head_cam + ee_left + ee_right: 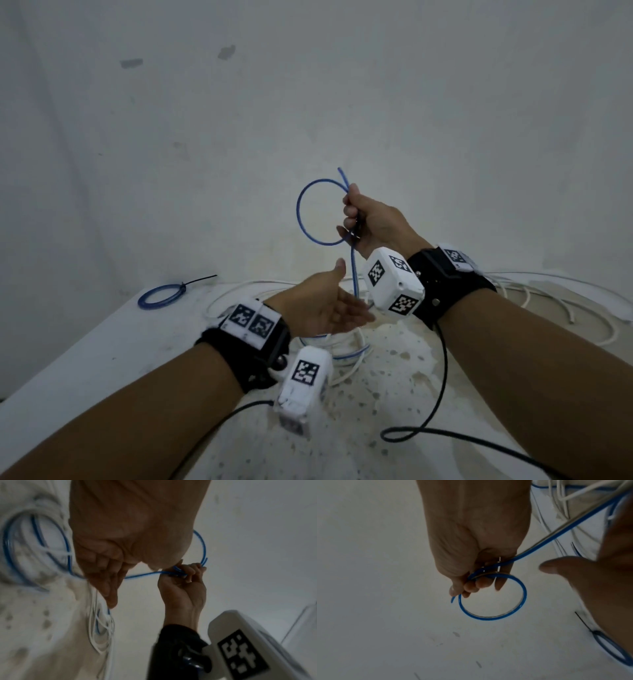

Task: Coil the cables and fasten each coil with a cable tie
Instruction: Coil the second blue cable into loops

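At the far left of the table (pixel 102 342) lies a finished blue coil (pixel 159 297), flat, with a black cable tie (pixel 198 280) closed around it and its tail pointing to the right. In the right wrist view the same coil shows only partly, at the lower right edge, half behind the other hand.

The left hand (pixel 325 306) is in the air above the table, palm turned to the right, with the fingers nearly straight and the thumb up. It holds nothing. Its fingertips are near the hanging part of the blue cable (pixel 310 195), but I cannot tell if they touch it. The left wrist view is blurred; it shows the fingers pointing down towards a heap of white cables (pixel 102 628) with blue loops mixed in.

The right hand (pixel 371 224) is higher and a little to the right, with its fingers curled round the blue cable where the loop crosses itself. One round loop stands out to the left of this hand. The short free end sticks up above the fingers, and the long part hangs down to the heap on the table. In the right wrist view something small and dark lies across the cable inside the grip; I cannot tell what it is.

More white cables (pixel 548 294) lie spread on the right side of the table.
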### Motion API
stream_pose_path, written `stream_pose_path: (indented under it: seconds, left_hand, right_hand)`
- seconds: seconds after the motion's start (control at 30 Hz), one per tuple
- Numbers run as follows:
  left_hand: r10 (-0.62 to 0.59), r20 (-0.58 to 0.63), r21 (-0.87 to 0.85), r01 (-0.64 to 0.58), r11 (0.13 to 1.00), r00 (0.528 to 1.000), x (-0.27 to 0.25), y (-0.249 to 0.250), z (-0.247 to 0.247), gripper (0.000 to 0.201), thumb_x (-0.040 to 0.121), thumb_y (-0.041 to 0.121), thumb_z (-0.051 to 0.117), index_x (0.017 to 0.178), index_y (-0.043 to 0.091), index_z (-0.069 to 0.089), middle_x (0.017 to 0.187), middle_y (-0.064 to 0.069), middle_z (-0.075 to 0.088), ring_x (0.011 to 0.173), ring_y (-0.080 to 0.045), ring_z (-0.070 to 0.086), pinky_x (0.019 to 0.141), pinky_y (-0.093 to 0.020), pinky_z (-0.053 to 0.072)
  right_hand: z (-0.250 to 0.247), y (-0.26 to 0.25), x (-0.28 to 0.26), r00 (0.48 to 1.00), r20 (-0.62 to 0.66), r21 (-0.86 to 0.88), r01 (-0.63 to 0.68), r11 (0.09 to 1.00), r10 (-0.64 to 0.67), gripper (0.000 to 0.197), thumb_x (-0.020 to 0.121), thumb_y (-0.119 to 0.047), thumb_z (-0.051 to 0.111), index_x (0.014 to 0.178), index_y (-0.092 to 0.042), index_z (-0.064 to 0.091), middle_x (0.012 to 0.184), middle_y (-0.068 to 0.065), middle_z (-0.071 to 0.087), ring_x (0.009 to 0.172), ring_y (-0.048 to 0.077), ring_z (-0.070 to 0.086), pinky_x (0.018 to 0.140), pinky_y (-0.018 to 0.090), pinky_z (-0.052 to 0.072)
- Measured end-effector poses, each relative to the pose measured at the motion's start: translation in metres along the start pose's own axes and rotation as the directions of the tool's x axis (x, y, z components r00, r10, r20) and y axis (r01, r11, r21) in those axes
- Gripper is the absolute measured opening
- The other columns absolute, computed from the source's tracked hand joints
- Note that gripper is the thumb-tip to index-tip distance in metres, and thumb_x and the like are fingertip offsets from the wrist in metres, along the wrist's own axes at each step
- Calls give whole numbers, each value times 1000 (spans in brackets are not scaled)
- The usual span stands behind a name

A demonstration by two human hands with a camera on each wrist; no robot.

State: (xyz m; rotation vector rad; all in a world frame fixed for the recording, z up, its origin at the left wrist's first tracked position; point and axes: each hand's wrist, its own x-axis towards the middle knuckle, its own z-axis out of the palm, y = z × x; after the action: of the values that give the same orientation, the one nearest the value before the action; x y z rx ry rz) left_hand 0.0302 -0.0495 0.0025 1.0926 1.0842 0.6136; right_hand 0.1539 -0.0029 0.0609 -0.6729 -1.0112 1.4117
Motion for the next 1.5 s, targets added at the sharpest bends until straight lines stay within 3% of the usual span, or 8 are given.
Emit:
stream_pose_path:
  seconds: [0.17, 0.4, 0.47, 0.57, 0.67, 1.07, 1.3, 1.5]
  left_hand:
    - [26, -248, -645, -185, 742, 968, 39, 20, 25, 32, 100, 24, 42, 113, -5, 50, 86, -29, 66, 60, -33, 64, 48, -36, 54]
    - [94, -425, -636, -370, 677, 901, 50, 48, 53, 38, 104, 13, 37, 66, 15, 36, 67, -5, 42, 56, -16, 44, 55, -23, 44]
    - [134, -511, -368, -357, 859, 849, 53, 44, 57, 50, 104, 28, 42, 58, 13, 28, 61, -5, 39, 56, -20, 41, 56, -26, 38]
    - [234, -458, -458, -453, 765, 857, 57, 47, 56, 36, 102, 7, 41, 67, 8, 44, 71, -11, 54, 63, -24, 58, 73, -31, 55]
    - [271, -527, -280, -466, 840, 806, 46, 52, 63, 22, 95, -10, 42, 77, -3, 53, 69, -16, 57, 40, -19, 61, 46, -26, 55]
    - [460, -523, 227, -403, 887, 718, 12, 59, -7, 23, 95, 17, 59, 78, 3, 67, 68, -5, 58, 55, -19, 59, 44, -20, 49]
    - [415, -451, -26, -476, 879, 790, 1, 47, -33, 26, 101, 22, 48, 86, 9, 64, 92, -8, 74, 85, -21, 71, 84, -37, 49]
    - [521, -467, -108, -631, 768, 715, -9, 55, -45, 24, 102, 21, 50, 96, 3, 64, 89, -9, 71, 74, -16, 70, 68, -27, 60]
  right_hand:
    - [-19, -9, -10, 996, -84, 132, 39, 990, -28, 33, 101, -35, 52, 75, -16, 53, 50, -7, 35, 45, 10, 27, 57, 24, 32]
    - [-57, -25, -23, 958, -278, 146, 120, 982, -75, 35, 104, -33, 46, 73, -15, 48, 46, -7, 30, 37, 10, 21, 47, 25, 27]
    - [-63, -35, -27, 947, -302, 124, 151, 981, -108, 36, 104, -34, 46, 73, -15, 47, 46, -7, 31, 37, 10, 22, 46, 25, 27]
    - [-70, -50, -29, 936, -324, 101, 181, 978, -139, 35, 103, -34, 47, 73, -15, 47, 46, -7, 32, 37, 10, 23, 44, 24, 27]
    - [-71, -56, -28, 927, -346, 103, 190, 976, -143, 35, 104, -34, 46, 74, -15, 47, 48, -7, 31, 38, 10, 22, 41, 24, 26]
    - [-34, 6, -19, 965, -261, 110, 32, 993, -3, 35, 104, -34, 45, 75, -15, 46, 47, -7, 27, 37, 9, 22, 41, 23, 27]
    - [-8, 24, -12, 971, -238, 126, 20, 992, 11, 35, 104, -33, 46, 75, -14, 46, 46, -6, 29, 36, 10, 23, 41, 23, 28]
    - [8, 33, -10, 993, -114, 148, -18, 989, 35, 35, 103, -32, 47, 72, -16, 46, 48, -6, 26, 38, 10, 20, 46, 23, 25]
